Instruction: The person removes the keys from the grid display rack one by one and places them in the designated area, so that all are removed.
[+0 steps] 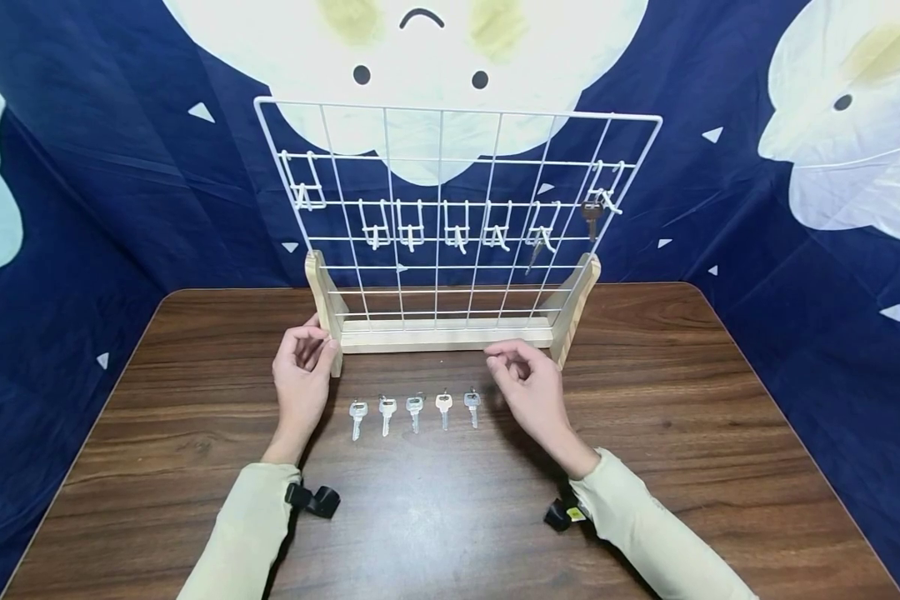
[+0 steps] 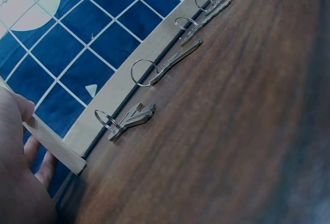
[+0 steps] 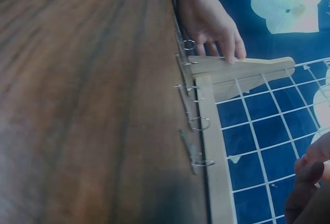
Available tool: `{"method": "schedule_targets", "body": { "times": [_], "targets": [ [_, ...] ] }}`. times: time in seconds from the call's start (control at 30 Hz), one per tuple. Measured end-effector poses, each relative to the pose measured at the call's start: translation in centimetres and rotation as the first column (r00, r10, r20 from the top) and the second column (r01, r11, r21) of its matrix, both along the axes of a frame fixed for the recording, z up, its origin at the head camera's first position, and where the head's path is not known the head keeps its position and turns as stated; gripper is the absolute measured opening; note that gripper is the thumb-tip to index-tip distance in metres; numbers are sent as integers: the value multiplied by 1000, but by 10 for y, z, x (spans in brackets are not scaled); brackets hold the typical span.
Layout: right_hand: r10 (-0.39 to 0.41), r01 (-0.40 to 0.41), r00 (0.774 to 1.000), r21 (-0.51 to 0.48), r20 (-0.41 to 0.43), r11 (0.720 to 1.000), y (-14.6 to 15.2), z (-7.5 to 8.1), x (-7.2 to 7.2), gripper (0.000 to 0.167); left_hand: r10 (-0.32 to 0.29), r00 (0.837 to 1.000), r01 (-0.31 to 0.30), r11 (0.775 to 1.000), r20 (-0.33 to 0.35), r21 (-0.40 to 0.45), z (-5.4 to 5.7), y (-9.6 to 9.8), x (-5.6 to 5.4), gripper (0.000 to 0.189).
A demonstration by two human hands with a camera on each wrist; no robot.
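Observation:
My left hand [image 1: 302, 375] grips the left wooden leg [image 1: 324, 308] of a stand, thumb on the near side and fingers behind it. A white wire grid [image 1: 438, 183] rises from this stand. Over the table near the base bar's right end is my right hand [image 1: 532, 387], fingers loosely bent and nothing visible between them. Several silver keys with rings lie in a row between the hands, the leftmost key [image 1: 357, 419] nearest the left hand and the rightmost key [image 1: 472, 408] nearest the right. In the left wrist view, a key [image 2: 132, 122] lies beside the base bar.
White hooks hang on the grid, such as the middle hook [image 1: 457, 233]. A dark key [image 1: 592, 218] hangs at the upper right hook, and another key [image 1: 534, 254] hangs lower. A blue patterned cloth [image 1: 157, 192] surrounds the wooden table [image 1: 682, 417].

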State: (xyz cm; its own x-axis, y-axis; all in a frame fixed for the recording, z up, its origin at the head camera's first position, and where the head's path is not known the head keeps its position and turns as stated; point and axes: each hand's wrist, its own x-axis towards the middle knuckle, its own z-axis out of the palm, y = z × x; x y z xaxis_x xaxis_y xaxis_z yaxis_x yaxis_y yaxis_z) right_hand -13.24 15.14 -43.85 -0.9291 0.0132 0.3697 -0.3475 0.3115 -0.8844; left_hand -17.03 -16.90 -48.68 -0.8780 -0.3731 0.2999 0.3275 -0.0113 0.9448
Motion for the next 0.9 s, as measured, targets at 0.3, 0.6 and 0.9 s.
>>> {"method": "schedule_targets", "body": {
  "times": [0.3, 0.6, 0.9],
  "targets": [
    [-30, 28, 995, -24, -100, 999, 6, 16, 0, 13, 1, 1000, -1, 1000, 6, -2, 0, 0, 0, 21],
    [-52, 43, 990, -74, -134, 996, 8, 33, -2, 11, -3, 1000, 3, 1000, 7, 7, -1, 0, 0, 21],
    [-119, 97, 978, -128, -174, 987, 11, 52, -17, 9, -2, 1000, 2, 1000, 3, 8, -1, 0, 0, 22]
  ]
}}
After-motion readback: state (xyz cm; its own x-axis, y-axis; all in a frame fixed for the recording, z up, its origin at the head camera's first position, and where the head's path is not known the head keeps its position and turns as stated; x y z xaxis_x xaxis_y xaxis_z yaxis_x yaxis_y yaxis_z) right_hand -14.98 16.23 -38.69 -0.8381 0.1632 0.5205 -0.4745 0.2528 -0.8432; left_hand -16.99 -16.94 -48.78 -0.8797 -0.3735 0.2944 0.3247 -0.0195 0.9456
